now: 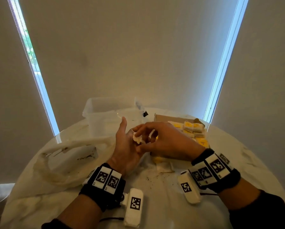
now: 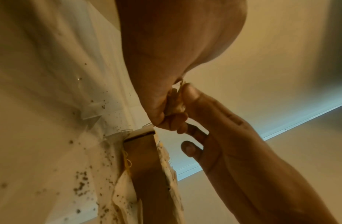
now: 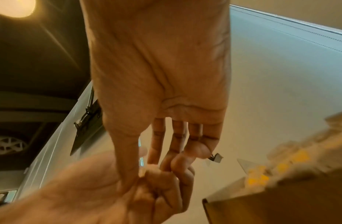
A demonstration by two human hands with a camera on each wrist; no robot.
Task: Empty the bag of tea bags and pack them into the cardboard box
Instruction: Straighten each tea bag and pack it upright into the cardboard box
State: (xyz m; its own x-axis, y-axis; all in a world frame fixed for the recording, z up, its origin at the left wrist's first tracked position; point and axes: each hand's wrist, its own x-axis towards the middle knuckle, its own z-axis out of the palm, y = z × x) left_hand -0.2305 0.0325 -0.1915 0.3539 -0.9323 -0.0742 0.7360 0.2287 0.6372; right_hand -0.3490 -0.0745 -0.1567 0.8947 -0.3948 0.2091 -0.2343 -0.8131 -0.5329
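Note:
A crumpled white tea bag is held above the table between both hands. My left hand stands palm-right with its thumb up and its fingers curled under the tea bag. My right hand reaches in from the right and pinches the same bag with thumb and fingertips. Just behind and to the right of the hands lies the open cardboard box, with several tea bags with yellow tags packed in it. The limp translucent plastic bag lies on the table to the left.
A clear plastic container stands at the back behind my left hand. One loose tea bag lies in front of the box, with dark tea crumbs scattered near it. The round table ends close behind the box.

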